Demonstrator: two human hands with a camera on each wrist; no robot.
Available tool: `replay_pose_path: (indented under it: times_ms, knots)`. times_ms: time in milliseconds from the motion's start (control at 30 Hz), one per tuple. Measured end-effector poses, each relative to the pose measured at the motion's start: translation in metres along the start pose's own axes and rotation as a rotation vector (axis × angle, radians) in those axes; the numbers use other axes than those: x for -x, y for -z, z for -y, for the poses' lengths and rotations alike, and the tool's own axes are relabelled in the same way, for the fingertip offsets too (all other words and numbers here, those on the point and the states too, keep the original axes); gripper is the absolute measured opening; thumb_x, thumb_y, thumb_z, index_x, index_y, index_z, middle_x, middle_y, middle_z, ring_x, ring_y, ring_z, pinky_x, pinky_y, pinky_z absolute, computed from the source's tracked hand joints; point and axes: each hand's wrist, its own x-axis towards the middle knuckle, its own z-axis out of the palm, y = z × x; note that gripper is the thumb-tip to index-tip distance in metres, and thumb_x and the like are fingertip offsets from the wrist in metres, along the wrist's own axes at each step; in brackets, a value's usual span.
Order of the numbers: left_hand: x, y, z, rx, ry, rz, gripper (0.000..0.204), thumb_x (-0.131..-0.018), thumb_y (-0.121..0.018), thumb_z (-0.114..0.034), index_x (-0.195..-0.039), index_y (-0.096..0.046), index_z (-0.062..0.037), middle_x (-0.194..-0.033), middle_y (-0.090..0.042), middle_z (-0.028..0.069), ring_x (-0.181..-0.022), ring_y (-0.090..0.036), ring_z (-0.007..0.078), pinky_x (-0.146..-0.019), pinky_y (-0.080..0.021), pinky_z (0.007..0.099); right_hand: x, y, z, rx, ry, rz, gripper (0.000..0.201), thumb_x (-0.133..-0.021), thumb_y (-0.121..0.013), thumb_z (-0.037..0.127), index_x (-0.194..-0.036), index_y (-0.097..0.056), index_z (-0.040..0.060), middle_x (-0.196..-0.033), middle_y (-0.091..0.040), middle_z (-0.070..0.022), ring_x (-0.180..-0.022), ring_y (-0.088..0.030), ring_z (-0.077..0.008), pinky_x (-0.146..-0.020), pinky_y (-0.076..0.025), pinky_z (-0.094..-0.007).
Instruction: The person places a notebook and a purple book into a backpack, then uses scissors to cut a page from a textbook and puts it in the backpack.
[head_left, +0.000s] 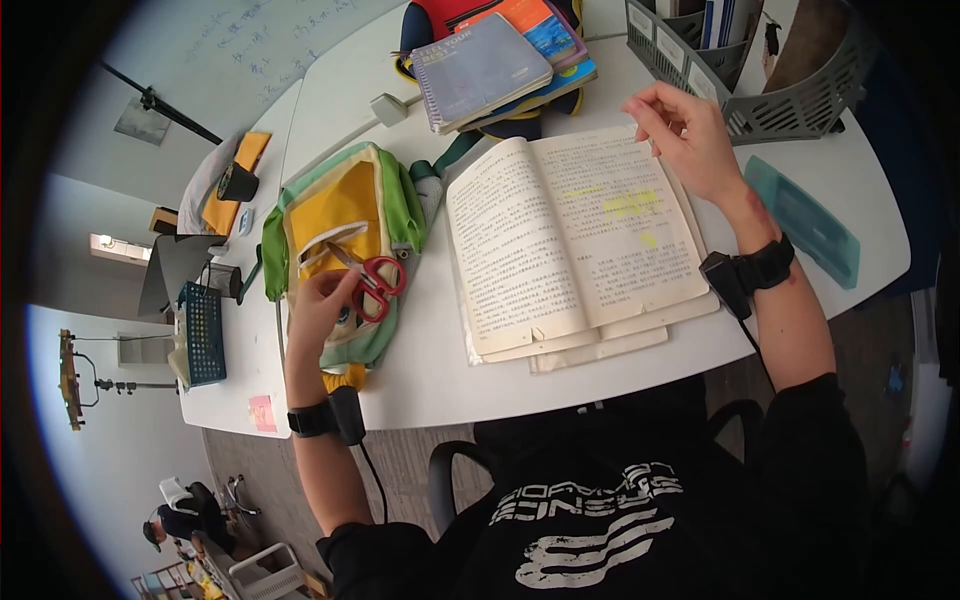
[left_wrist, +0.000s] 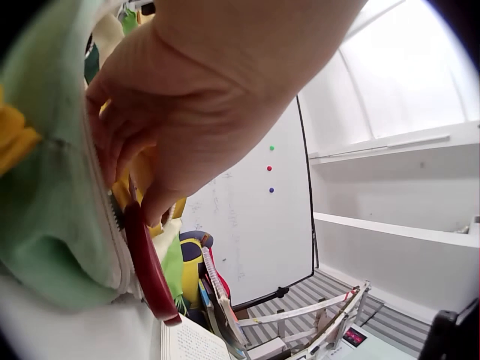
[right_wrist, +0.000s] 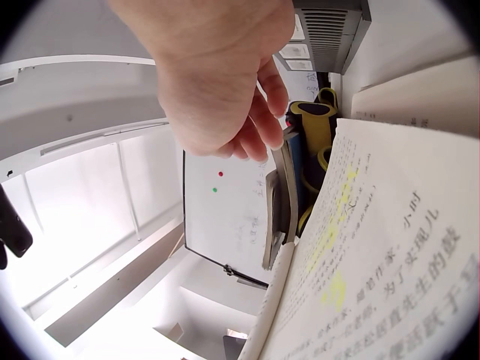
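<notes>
My left hand [head_left: 322,308] pinches a pair of scissors with red handles [head_left: 371,288] over the front of a green and yellow backpack [head_left: 350,195]. The blades point at the bag's white-edged pocket opening [head_left: 334,236]. In the left wrist view, a red handle loop [left_wrist: 147,262] sticks out below the thumb, while the fingertips are partly hidden near the bag's zip. My right hand [head_left: 688,138] is raised over the top right corner of an open book [head_left: 510,250], its fingers loosely bent and holding nothing. Yellow highlighter marks [head_left: 625,205] show on the right-hand page.
Behind the book, notebooks [head_left: 480,70] are stacked on a dark blue, red and yellow bag [head_left: 425,25]. A grey file rack [head_left: 790,115] stands at the back right. By the right forearm lies a teal case [head_left: 800,220]. A blue basket [head_left: 205,335] sits far left.
</notes>
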Motion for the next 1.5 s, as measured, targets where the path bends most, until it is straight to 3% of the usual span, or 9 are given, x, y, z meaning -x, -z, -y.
replay_pose_path:
  times_ms: [367, 600, 667, 800, 867, 1067, 1333, 1400, 1500]
  knots:
    - [-0.001, 0.012, 0.014, 0.393, 0.128, 0.169, 0.026, -0.098, -0.067, -0.028, -0.095, -0.068, -0.0026, -0.072, -0.061, -0.0031, -0.058, -0.053, 0.0057, -0.055, -0.042, 0.019, 0.0, 0.0, 0.0, 0.007, -0.02, 0.001, 0.025, -0.099, -0.062, 0.026, -0.092, -0.067, 0.0019, -0.065, -0.063, -0.0015, -0.055, -0.054, -0.0053, -0.052, -0.042, -0.0242]
    - [-0.03, 0.015, 0.026, 0.667, 0.141, 0.065, 0.021, -0.1, -0.064, -0.025, -0.097, -0.065, -0.004, -0.071, -0.059, -0.0039, -0.058, -0.052, 0.0048, -0.055, -0.043, 0.02, 0.0, -0.002, 0.005, 0.018, -0.013, 0.0, 0.025, -0.099, -0.062, 0.025, -0.093, -0.067, 0.0014, -0.065, -0.063, -0.0017, -0.055, -0.055, -0.0054, -0.052, -0.041, -0.0237]
    - [-0.039, 0.009, 0.027, 0.696, 0.16, -0.065, 0.022, -0.099, -0.065, -0.024, -0.098, -0.065, -0.0028, -0.072, -0.059, -0.0031, -0.059, -0.052, 0.0045, -0.053, -0.044, 0.0213, -0.001, -0.001, 0.003, 0.007, -0.009, -0.004, 0.025, -0.099, -0.062, 0.025, -0.093, -0.067, 0.0015, -0.065, -0.063, -0.0017, -0.055, -0.055, -0.0054, -0.052, -0.041, -0.0236]
    - [-0.039, 0.009, 0.028, 0.525, 0.182, -0.105, 0.024, -0.098, -0.066, -0.024, -0.102, -0.064, -0.0006, -0.08, -0.064, -0.0009, -0.062, -0.053, 0.0051, -0.053, -0.041, 0.0211, 0.0, 0.001, 0.0, -0.014, -0.02, -0.007, 0.024, -0.099, -0.062, 0.025, -0.092, -0.068, 0.002, -0.065, -0.063, -0.0015, -0.055, -0.054, -0.0053, -0.051, -0.04, -0.0236]
    - [-0.038, 0.013, 0.028, 0.445, 0.193, -0.141, 0.023, -0.098, -0.066, -0.025, -0.096, -0.066, -0.0013, -0.071, -0.059, -0.0021, -0.055, -0.051, 0.0057, -0.049, -0.044, 0.0218, 0.0, 0.001, 0.0, 0.001, -0.024, -0.008, 0.025, -0.099, -0.062, 0.025, -0.092, -0.068, 0.0023, -0.064, -0.063, -0.0015, -0.055, -0.054, -0.0053, -0.051, -0.04, -0.0237]
    - [-0.047, 0.012, 0.032, 0.648, 0.165, -0.148, 0.023, -0.098, -0.067, -0.021, -0.092, -0.065, 0.0013, -0.068, -0.052, -0.0031, -0.056, -0.052, 0.0078, -0.052, -0.046, 0.0222, 0.001, 0.001, 0.005, 0.058, -0.007, 0.028, 0.021, -0.099, -0.063, 0.022, -0.095, -0.068, 0.0026, -0.068, -0.064, -0.0006, -0.058, -0.055, -0.0046, -0.053, -0.042, -0.0223]
    - [-0.09, 0.006, 0.058, 0.907, 0.093, -0.263, 0.008, -0.097, -0.065, -0.011, -0.099, -0.064, -0.003, -0.084, -0.061, 0.0019, -0.072, -0.059, 0.0107, -0.061, -0.053, 0.0244, 0.0, 0.004, 0.005, 0.046, -0.035, 0.059, 0.017, -0.099, -0.063, 0.017, -0.098, -0.068, 0.0015, -0.072, -0.065, -0.0003, -0.062, -0.058, -0.0034, -0.054, -0.045, -0.0204]
    - [-0.076, 0.003, 0.047, 0.908, 0.09, -0.271, 0.016, -0.096, -0.067, -0.013, -0.106, -0.063, -0.0014, -0.093, -0.064, 0.0029, -0.079, -0.06, 0.0099, -0.068, -0.052, 0.0244, 0.0, 0.002, 0.004, 0.015, -0.001, 0.009, 0.025, -0.099, -0.063, 0.025, -0.094, -0.068, 0.0016, -0.066, -0.065, -0.0034, -0.055, -0.057, -0.0064, -0.052, -0.042, -0.0237]
    - [-0.049, -0.01, 0.025, 0.599, -0.048, -0.174, 0.034, -0.094, -0.071, -0.019, -0.121, -0.062, -0.0005, -0.108, -0.065, 0.0028, -0.09, -0.061, 0.0096, -0.081, -0.047, 0.026, 0.0, 0.0, 0.002, 0.025, 0.019, 0.004, 0.025, -0.098, -0.064, 0.026, -0.094, -0.068, 0.0013, -0.066, -0.066, -0.0032, -0.055, -0.058, -0.0066, -0.05, -0.042, -0.0237]
